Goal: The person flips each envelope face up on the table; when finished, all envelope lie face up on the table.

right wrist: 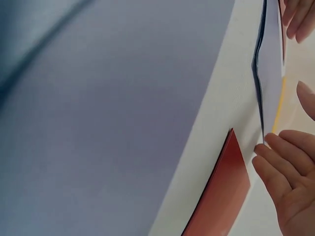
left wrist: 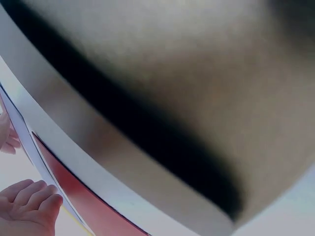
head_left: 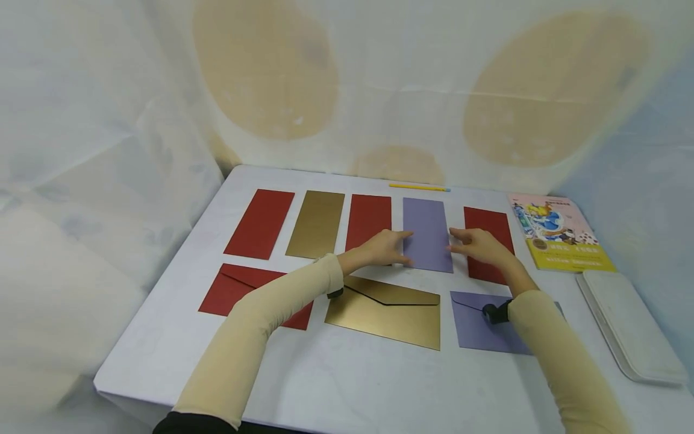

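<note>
A purple envelope lies upright in the back row, between my two hands. My left hand has its fingertips at the envelope's left edge, thumb and fingers spread. At its right edge are the fingertips of my right hand, which partly covers a red envelope. Both wrist views show relaxed, uncurled fingers on the left hand and right hand. Another red envelope sits just left of the purple one, partly behind my left hand.
Further left lie a gold envelope and a red one. The front row has red, gold and purple envelopes under my forearms. A yellow pencil lies behind; a book and white case are right.
</note>
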### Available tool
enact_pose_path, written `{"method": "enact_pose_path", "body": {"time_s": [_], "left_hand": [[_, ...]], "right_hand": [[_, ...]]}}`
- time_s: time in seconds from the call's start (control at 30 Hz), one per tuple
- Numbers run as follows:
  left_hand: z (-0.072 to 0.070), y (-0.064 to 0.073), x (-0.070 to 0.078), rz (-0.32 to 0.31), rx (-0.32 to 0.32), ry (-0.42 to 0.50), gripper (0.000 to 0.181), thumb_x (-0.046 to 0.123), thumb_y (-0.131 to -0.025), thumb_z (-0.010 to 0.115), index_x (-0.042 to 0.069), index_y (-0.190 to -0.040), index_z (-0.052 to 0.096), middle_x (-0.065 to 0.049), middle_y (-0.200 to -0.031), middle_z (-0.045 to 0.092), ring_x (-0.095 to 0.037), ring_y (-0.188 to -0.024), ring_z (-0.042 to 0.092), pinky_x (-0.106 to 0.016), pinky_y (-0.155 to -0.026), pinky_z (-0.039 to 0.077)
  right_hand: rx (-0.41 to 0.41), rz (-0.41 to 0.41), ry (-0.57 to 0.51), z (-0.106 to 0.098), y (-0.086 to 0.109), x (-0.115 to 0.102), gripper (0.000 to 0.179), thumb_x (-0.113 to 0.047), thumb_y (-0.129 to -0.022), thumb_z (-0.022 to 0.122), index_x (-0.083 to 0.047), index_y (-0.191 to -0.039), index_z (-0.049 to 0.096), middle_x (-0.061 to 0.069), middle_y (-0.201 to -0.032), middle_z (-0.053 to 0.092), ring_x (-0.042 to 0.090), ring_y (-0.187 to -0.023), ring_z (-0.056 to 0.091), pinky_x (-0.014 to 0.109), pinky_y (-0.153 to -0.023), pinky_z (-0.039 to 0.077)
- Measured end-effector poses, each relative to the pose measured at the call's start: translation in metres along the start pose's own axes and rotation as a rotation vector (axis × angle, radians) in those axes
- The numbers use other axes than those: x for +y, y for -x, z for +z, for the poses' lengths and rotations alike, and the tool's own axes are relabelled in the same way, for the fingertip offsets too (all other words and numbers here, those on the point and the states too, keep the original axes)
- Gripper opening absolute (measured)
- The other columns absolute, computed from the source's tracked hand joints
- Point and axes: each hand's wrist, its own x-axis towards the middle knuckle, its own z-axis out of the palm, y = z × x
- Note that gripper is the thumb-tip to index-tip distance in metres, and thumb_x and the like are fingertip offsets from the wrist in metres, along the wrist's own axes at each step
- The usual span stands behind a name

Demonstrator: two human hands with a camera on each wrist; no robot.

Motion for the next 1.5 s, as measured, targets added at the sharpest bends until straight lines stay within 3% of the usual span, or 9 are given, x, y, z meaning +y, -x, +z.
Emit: {"method": "enact_pose_path", "body": {"time_s": [0.07,0.17,0.27,0.33,0.7,0.87,1.0,1.27,1.5], "left_hand": [[0.001,-0.001,0.001,-0.008,-0.008,-0.017,0.084,0.041,-0.082,0.076,0.003,-0.147,0.038,-0.012,-0.142,0.049,-0.005,-0.056,0.057,-0.015,-0.082,0.043],[0.002,-0.003,0.003,-0.016,-0.009,-0.056,0.086,0.042,-0.082,0.076,0.001,-0.147,0.037,-0.013,-0.143,0.048,-0.007,-0.088,0.063,-0.017,-0.089,0.043],[0.004,-0.005,0.005,-0.030,-0.008,-0.094,0.088,0.043,-0.080,0.077,0.001,-0.147,0.037,-0.013,-0.142,0.048,-0.010,-0.119,0.052,-0.019,-0.098,0.040],[0.004,-0.005,0.007,-0.036,-0.010,-0.092,0.089,0.042,-0.080,0.078,0.000,-0.147,0.037,-0.014,-0.142,0.048,-0.014,-0.127,0.048,-0.020,-0.100,0.038],[0.007,-0.007,0.009,-0.043,-0.009,-0.061,0.094,0.043,-0.076,0.082,-0.001,-0.146,0.037,-0.014,-0.143,0.047,-0.019,-0.130,0.046,-0.023,-0.103,0.037],[0.010,-0.008,0.012,-0.066,-0.006,-0.048,0.099,0.046,-0.071,0.084,0.000,-0.146,0.037,-0.014,-0.143,0.047,-0.018,-0.129,0.047,-0.024,-0.102,0.038],[0.011,-0.007,0.015,-0.048,0.007,-0.047,0.100,0.047,-0.069,0.085,-0.001,-0.145,0.039,-0.014,-0.140,0.050,-0.017,-0.126,0.050,-0.023,-0.099,0.041],[0.013,-0.009,0.024,0.005,0.026,-0.073,0.092,0.043,-0.075,0.082,-0.003,-0.143,0.040,-0.016,-0.135,0.055,-0.019,-0.121,0.054,-0.022,-0.097,0.042],[0.016,-0.011,0.031,0.026,0.019,-0.008,0.087,0.037,-0.081,0.078,-0.002,-0.146,0.036,-0.016,-0.138,0.052,-0.015,-0.123,0.052,-0.017,-0.097,0.039]], "right_hand": [[0.002,0.001,0.000,0.001,-0.004,-0.001,0.070,-0.033,-0.093,0.066,0.004,-0.145,0.037,0.028,-0.142,0.042,0.047,-0.129,0.039,0.059,-0.100,0.036],[0.009,-0.011,0.001,0.003,-0.010,-0.002,0.070,-0.032,-0.092,0.066,0.005,-0.144,0.037,0.028,-0.141,0.042,0.047,-0.128,0.040,0.059,-0.100,0.036],[0.012,-0.025,-0.003,0.006,-0.014,-0.005,0.070,-0.032,-0.092,0.067,0.006,-0.143,0.039,0.029,-0.140,0.043,0.047,-0.127,0.043,0.059,-0.100,0.036],[0.014,-0.016,-0.021,0.007,-0.016,-0.006,0.070,-0.032,-0.091,0.067,0.005,-0.143,0.040,0.028,-0.141,0.042,0.046,-0.127,0.043,0.059,-0.100,0.036],[0.026,0.085,-0.255,0.004,-0.012,-0.001,0.070,-0.035,-0.093,0.064,-0.002,-0.148,0.036,0.020,-0.147,0.040,0.039,-0.136,0.034,0.056,-0.106,0.030],[0.056,0.096,-0.329,0.000,-0.003,0.001,0.068,-0.038,-0.093,0.064,-0.006,-0.148,0.039,0.015,-0.148,0.041,0.036,-0.138,0.032,0.056,-0.108,0.026],[0.076,0.091,-0.383,-0.004,0.005,-0.004,0.066,-0.036,-0.095,0.062,-0.008,-0.149,0.037,0.015,-0.149,0.040,0.035,-0.138,0.033,0.058,-0.108,0.025],[0.129,0.039,-0.432,-0.014,0.018,-0.013,0.063,-0.033,-0.096,0.060,-0.008,-0.149,0.037,0.014,-0.148,0.041,0.034,-0.136,0.037,0.055,-0.108,0.028],[0.161,0.024,-0.439,-0.021,0.021,-0.018,0.060,-0.034,-0.096,0.061,-0.013,-0.148,0.041,0.008,-0.147,0.044,0.028,-0.135,0.039,0.052,-0.109,0.028]]}}
